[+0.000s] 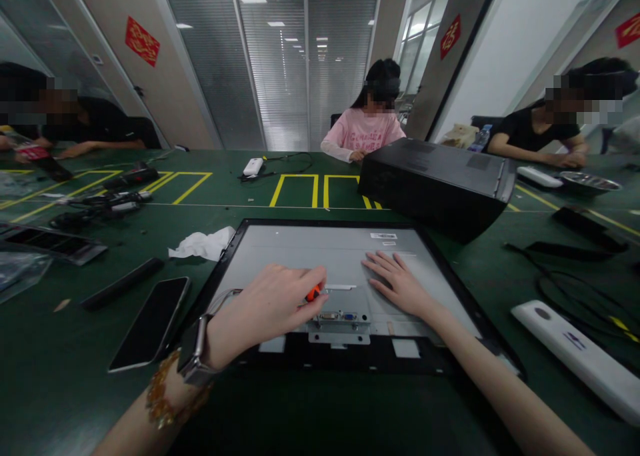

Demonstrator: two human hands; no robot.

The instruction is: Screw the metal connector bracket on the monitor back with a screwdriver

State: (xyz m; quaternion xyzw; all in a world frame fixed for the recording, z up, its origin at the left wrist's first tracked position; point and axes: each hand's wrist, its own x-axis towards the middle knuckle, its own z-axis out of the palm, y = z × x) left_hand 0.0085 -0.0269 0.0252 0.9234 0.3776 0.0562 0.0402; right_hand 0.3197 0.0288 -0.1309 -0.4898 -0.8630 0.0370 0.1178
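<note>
A display panel (320, 243) lies face down in its black frame, its grey metal back upwards. My left hand (273, 299), with a watch on the wrist, is closed around a screwdriver (313, 293); its orange and black handle shows between the fingers, and its tip cannot be made out. Beneath and beside that hand is a metal bracket with video ports (345, 317) near the panel's close edge. Thin cables (223, 301) emerge left of the hand. My right hand (400, 286) rests flat on the panel's right side, fingers spread, holding nothing.
A large black casing (435, 183) stands behind the panel to the right. Left lie a phone (153, 323), a dark bar (123, 283) and crumpled tissue (203, 244). A long white device (575, 353) and black cables (575, 276) lie right. Several people sit around the table.
</note>
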